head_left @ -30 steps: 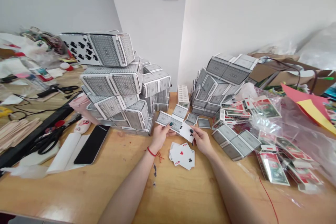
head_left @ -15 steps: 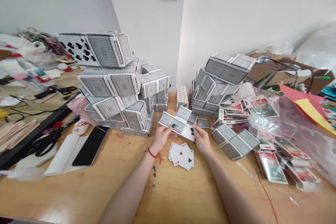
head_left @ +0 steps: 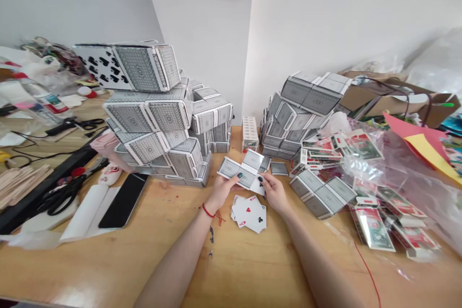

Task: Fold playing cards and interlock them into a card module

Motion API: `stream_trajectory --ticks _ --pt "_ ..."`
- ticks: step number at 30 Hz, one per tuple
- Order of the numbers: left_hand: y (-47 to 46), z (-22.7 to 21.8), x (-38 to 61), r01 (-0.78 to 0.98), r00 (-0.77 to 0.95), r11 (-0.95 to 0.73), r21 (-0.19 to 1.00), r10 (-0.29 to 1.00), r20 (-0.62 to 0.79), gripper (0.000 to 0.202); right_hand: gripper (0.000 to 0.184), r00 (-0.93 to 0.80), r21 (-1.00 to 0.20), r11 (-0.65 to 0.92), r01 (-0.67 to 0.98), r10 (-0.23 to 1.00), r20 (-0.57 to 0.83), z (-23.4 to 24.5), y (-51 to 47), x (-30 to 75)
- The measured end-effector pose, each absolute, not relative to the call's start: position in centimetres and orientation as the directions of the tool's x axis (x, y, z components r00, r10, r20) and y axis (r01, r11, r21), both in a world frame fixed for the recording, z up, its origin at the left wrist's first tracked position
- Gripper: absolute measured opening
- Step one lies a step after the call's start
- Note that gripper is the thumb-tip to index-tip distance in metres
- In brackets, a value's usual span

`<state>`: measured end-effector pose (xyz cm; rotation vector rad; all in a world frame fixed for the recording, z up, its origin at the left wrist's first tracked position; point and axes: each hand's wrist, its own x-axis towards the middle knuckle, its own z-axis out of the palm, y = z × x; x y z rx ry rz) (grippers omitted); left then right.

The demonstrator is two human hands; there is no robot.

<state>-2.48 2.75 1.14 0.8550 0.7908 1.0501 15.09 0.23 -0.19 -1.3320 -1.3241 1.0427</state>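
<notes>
My left hand (head_left: 223, 191) and my right hand (head_left: 273, 192) both pinch a small assembly of grey-backed playing cards (head_left: 242, 171) just above the wooden table (head_left: 151, 240). The left thumb presses on its middle; the right fingers grip its right edge, where a face-up white card shows. Below the hands lies a loose pile of face-up cards (head_left: 250, 212) with a red heart and a black club showing. A red string circles my left wrist.
A tall stack of card-built blocks (head_left: 155, 115) stands at the left, a lower heap (head_left: 303, 106) at the right. Card boxes in plastic (head_left: 364, 187) lie right. A black phone (head_left: 123, 199), scissors (head_left: 61, 195) and white paper lie left.
The card assembly has turned between my hands, so the face-up club card is now mostly tucked under and the grey backs show. Both hands stay in nearly the same place.
</notes>
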Motion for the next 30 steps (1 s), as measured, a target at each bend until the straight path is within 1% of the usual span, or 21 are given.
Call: stream_trajectory --ticks 3,5,9,18,21,25,30 --pt "2.95 1.57 -2.99 -0.505 0.255 0.193 0.841 0.965 -0.068 0.040 0.040 0.025 -0.981 0.035 0.193 0.999 0.041 -0.46 0.20 15.14" --pt "3.15 1.71 -3.26 -0.534 0.227 0.177 0.827 0.972 -0.062 0.039 0.040 0.022 -0.982 0.018 0.188 0.999 0.023 -0.56 0.17 15.15" --pt "3.44 1.51 -3.35 -0.509 0.217 0.206 0.836 0.970 -0.107 0.037 0.039 0.038 -0.986 -0.005 0.166 0.999 0.001 -0.31 0.13 15.14" --pt "3.28 1.02 -2.88 -0.524 0.201 0.267 0.809 0.962 -0.187 0.037 0.037 0.084 -0.987 0.013 0.159 0.996 0.026 -0.19 0.18 15.15" --pt "3.40 1.01 -2.92 -0.546 0.227 0.285 0.788 0.955 -0.188 0.036 0.039 0.103 -0.994 -0.006 0.112 0.995 0.005 -0.40 0.23 15.18" --pt "3.66 1.08 -3.15 -0.574 0.275 0.310 0.758 0.945 -0.178 0.034 0.040 0.105 -0.997 -0.069 0.029 0.992 -0.066 -0.50 0.24 15.24" --pt "3.56 1.06 -3.13 -0.568 0.250 0.301 0.766 0.950 -0.188 0.034 0.041 0.110 -0.997 -0.055 0.052 0.993 -0.049 -0.31 0.20 15.17"
